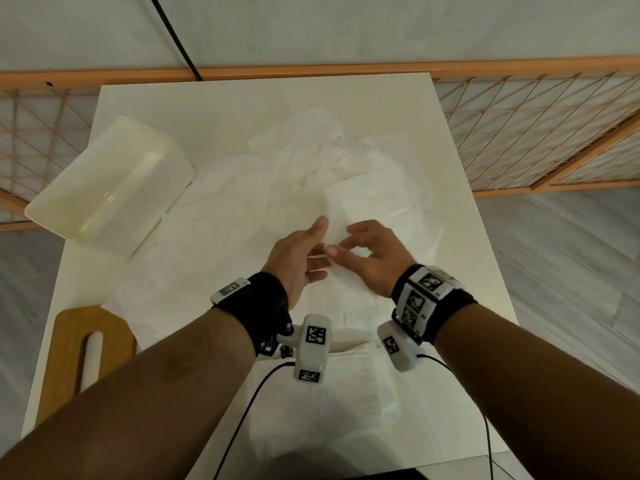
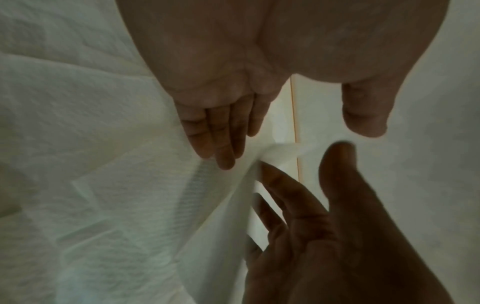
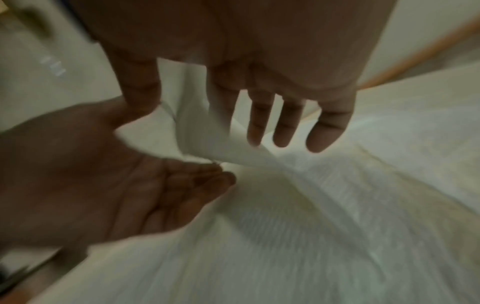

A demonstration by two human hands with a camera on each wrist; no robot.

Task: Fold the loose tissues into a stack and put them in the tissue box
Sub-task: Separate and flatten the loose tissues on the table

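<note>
bare forearms, no sleeves. each wrist wears a wide black fabric wrist strap (image 1: 258, 299) carrying white plastic blocks printed with black-and-white square markers (image 1: 420, 299). a white camera housing (image 1: 311, 348) hangs at 6 o'clock of each wrist, a thin black cable (image 1: 242, 417) trailing toward 6 o'clock.

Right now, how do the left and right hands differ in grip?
The right hand pinches a tissue corner between thumb and forefinger; the left hand grips nothing, fingers straight. The left hand's palm faces sideways; the right hand's faces down. Both hover over the loose tissues.
</note>
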